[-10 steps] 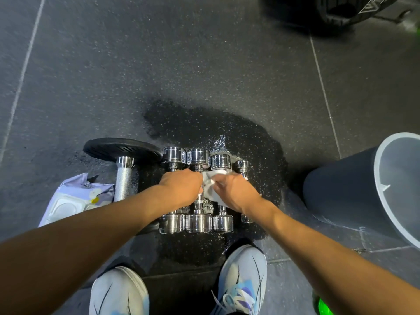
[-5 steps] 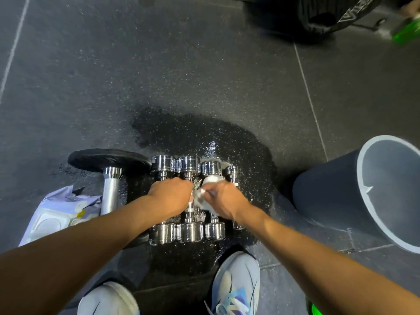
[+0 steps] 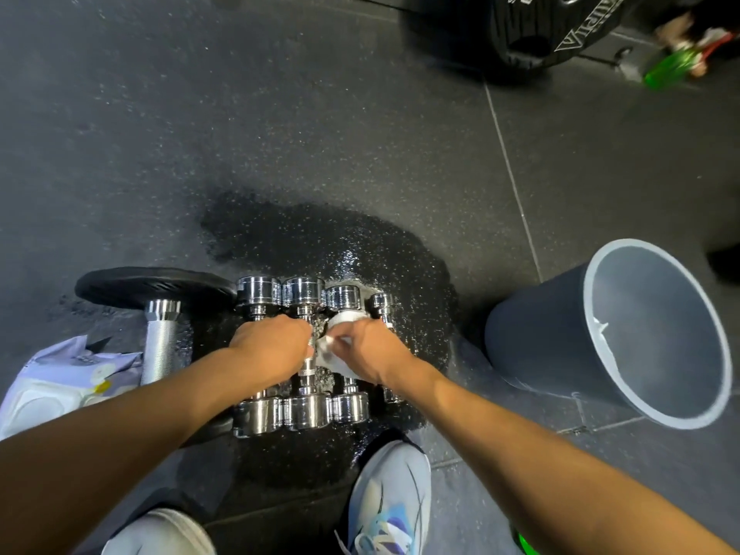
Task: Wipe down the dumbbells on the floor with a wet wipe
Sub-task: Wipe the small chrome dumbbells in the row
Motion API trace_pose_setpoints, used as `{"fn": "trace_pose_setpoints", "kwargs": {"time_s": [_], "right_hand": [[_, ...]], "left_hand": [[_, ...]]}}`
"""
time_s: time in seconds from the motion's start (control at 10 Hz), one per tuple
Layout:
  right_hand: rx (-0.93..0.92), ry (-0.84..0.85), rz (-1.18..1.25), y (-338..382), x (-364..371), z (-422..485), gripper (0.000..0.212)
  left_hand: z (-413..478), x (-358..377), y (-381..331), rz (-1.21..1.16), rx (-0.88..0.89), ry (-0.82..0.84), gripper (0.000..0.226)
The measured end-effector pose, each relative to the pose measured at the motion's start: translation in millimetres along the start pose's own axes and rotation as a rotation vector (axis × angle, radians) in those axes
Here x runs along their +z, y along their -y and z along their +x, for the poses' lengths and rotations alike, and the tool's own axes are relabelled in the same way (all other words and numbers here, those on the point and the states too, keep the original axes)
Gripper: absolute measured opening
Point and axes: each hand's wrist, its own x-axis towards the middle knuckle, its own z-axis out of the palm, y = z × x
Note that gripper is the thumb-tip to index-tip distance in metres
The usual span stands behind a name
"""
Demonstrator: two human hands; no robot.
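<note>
wipes pack [image 3: 60, 378] on floor, well left of left hand | left hand [image 3: 272, 348] fingers curled over handles of the chrome dumbbells [image 3: 304, 354], grip hidden underneath | right hand [image 3: 370, 352] fingers pinched on white wipe [image 3: 340, 326], pressed on third dumbbell's handle | bin [image 3: 560, 338] tilted, well right of right hand

Left hand [image 3: 269, 348] and right hand [image 3: 368, 351] both clenched.
</note>
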Motion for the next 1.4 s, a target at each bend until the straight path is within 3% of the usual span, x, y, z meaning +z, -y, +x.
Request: {"fn": "trace_pose_setpoints", "kwargs": {"time_s": [0.1, 0.2, 0.3, 0.4, 0.5, 0.6, 0.7, 0.8, 0.9, 1.1, 1.4], "right_hand": [[-0.023, 0.155, 0.055, -3, 7, -12, 0.033], [-0.059, 0.204, -0.006, -7, 4, -21, 0.034], [-0.093, -0.005, -0.148, -8, 2, -18, 0.036], [-0.061, -0.318, 0.157, -5, 4, -21, 0.035], [0.016, -0.384, 0.294, -6, 9, -32, 0.028], [0.048, -0.159, 0.112, -13, 16, -45, 0.019], [-0.054, 0.08, 0.068, -35, 2, -48, 0.013], [-0.014, -0.077, 0.231, -51, -27, -49, 0.017], [0.132, -0.495, 0.314, -62, -44, -42, 0.023], [0.211, -0.448, 0.317, -49, -41, -14, 0.052], [0.432, -0.352, 0.297, -41, -14, 2, 0.054]], "left_hand": [[-3, -3, 1, 0.0, 0.007, 0.004, 0.022], [-3, -2, 2, 0.003, 0.014, 0.017, 0.022], [-2, 0, 1, 0.012, -0.004, 0.005, 0.018], [-2, -1, 2, 0.006, 0.005, 0.007, 0.02], [-3, -3, 3, 0.002, 0.012, 0.015, 0.021], [-3, -2, 3, 0.002, 0.016, 0.022, 0.021], [-2, -2, 3, -0.001, 0.028, 0.016, 0.023], [-3, -3, 3, -0.004, 0.04, 0.017, 0.021], [-4, -3, 4, 0.003, 0.051, 0.015, 0.021], [-5, -4, 3, -0.006, 0.052, 0.016, 0.022], [-5, -2, 3, -0.011, 0.048, 0.005, 0.022]]}}
